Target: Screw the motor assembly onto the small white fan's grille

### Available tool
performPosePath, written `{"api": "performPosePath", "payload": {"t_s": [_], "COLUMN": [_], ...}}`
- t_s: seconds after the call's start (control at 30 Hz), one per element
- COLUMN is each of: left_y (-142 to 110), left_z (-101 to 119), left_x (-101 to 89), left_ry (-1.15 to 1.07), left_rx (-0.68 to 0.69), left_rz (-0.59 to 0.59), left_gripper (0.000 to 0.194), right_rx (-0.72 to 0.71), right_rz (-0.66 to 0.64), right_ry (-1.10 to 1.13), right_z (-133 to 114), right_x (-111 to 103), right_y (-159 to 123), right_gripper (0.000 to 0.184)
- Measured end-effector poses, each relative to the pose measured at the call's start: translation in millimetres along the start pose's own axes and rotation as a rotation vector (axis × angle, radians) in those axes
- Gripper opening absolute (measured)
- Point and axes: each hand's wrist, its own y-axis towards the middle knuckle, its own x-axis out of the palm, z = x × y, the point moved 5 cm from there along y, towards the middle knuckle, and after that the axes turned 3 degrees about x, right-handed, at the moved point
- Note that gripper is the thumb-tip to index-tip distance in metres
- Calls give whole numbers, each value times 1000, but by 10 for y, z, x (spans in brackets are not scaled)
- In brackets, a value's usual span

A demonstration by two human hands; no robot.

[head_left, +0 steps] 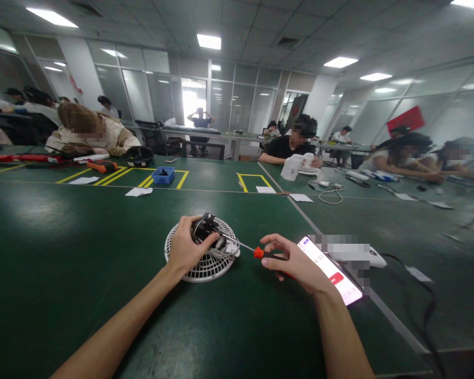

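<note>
A round white fan grille point(205, 271) lies on the green table in front of me, with a black motor assembly point(206, 226) and pale wires on top of it. My left hand point(187, 245) is wrapped round the motor assembly from the left, its thumb on the near side. A screwdriver point(259, 253) with a red and black handle is held in my right hand point(290, 260). Its metal shaft points left, and the tip reaches the motor assembly; the exact contact point is too small to make out.
A lit phone point(345, 289) lies beside my right wrist, with a white device point(375, 257) and its black cable beyond. Farther back are a blue bin point(163, 176), paper slips point(139, 191) and white cups point(290, 167). Several people sit around the tables.
</note>
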Motion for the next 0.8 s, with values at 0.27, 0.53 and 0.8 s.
{"api": "performPosePath", "payload": {"t_s": [0.27,0.53,0.8], "left_y": [1,46,57], "left_z": [19,-56,-26], "left_x": [-8,-23,-39], "left_ry": [5,-82,-110], "left_rx": [16,-36,-112], "left_rz": [9,-24,-10], "left_gripper": [52,37,36], "right_rx": [25,37,12], "right_rz": [25,60,296], "right_ry": [52,100,498], "right_z": [35,21,8], "right_x": [-61,-56,-184], "right_y": [25,19,59], "right_gripper": [44,44,30]}}
